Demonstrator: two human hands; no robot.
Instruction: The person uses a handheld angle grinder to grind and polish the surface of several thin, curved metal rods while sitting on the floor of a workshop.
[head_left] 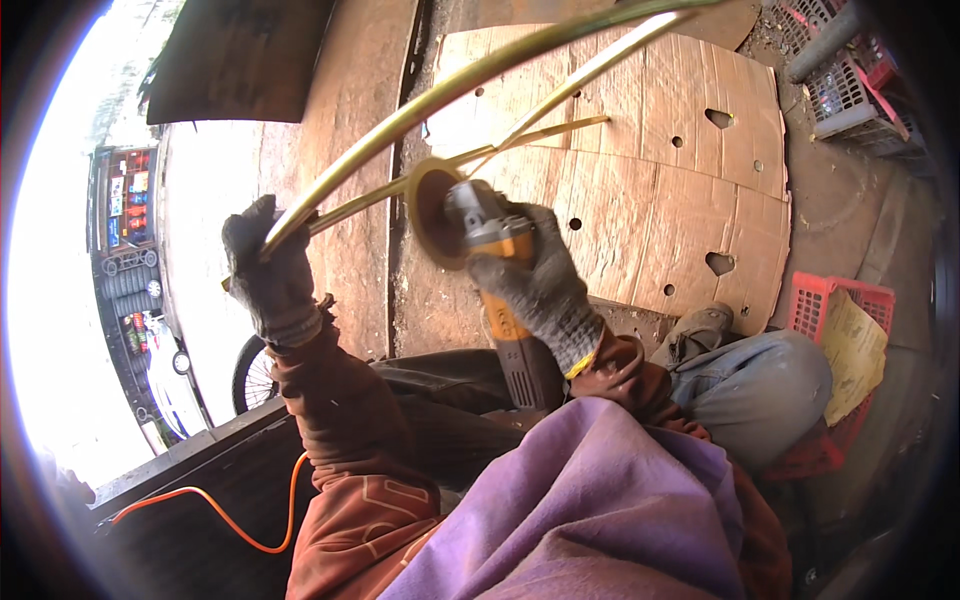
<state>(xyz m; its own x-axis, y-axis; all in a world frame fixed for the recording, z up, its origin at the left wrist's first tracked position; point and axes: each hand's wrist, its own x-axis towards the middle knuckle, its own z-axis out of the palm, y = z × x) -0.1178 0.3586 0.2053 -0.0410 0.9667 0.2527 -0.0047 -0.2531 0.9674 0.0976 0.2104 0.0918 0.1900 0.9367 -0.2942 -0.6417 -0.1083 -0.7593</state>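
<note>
My left hand [268, 272], in a dark grey work glove, is closed round the near ends of brass-coloured metal tubes. One long curved tube [420, 106] sweeps up to the far right. Beneath it runs a thinner straight tube [362, 203], and another straight length [590, 76] slants across farther off. My right hand [540, 285], also gloved, grips an orange and grey angle grinder [510, 322]. The grinder's round brown disc [437, 213] looks blurred and sits against or very near the thinner tube; whether they touch I cannot tell.
A flattened cardboard sheet [650, 175] with holes lies ahead. At the right stands a red plastic crate [808, 300] holding a yellowish sheet, with more crates [838, 95] at the far right. An orange cable [225, 510] loops at lower left, near a spoked wheel [254, 382].
</note>
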